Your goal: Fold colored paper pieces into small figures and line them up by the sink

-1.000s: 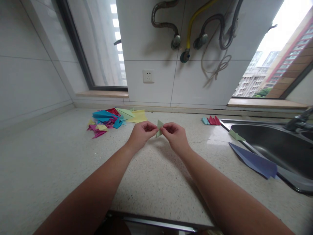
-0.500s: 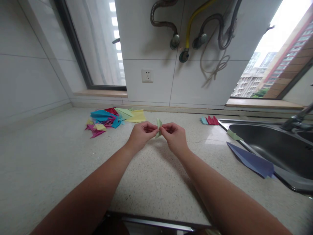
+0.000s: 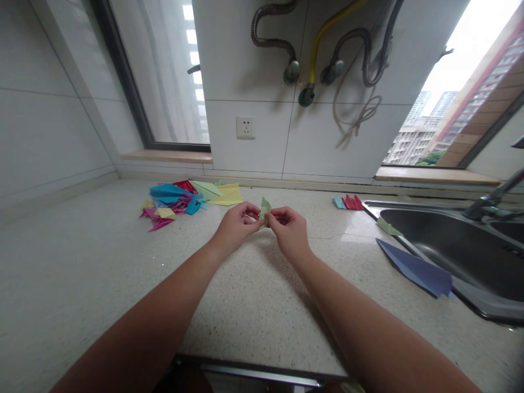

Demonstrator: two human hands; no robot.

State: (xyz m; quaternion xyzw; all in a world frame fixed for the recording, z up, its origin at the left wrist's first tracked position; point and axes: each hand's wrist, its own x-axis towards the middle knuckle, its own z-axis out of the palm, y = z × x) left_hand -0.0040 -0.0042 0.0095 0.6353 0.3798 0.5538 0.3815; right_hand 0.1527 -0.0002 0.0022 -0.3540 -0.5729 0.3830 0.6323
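Note:
A small piece of folded light green paper (image 3: 265,206) is pinched between my two hands, just above the speckled countertop. My left hand (image 3: 239,225) grips its left side between thumb and fingertips. From the right, my right hand (image 3: 290,229) pinches the same paper, thumb and index finger close to the left thumb. The top of the paper stands up in a point above my fingers; its lower part is mostly hidden by them.
A pile of colourful folded papers (image 3: 167,194) lies at the back left. Small red folded paper (image 3: 352,202) and light blue paper (image 3: 339,202) sit by the sink (image 3: 434,229). A purple paper plane (image 3: 415,267) and a green folded paper (image 3: 388,227) lie at the sink's edge.
Both hands stay pinched on the green paper. The paper has turned slightly, showing more of its face, and the fingers have shifted a little. The whole view has moved slightly.

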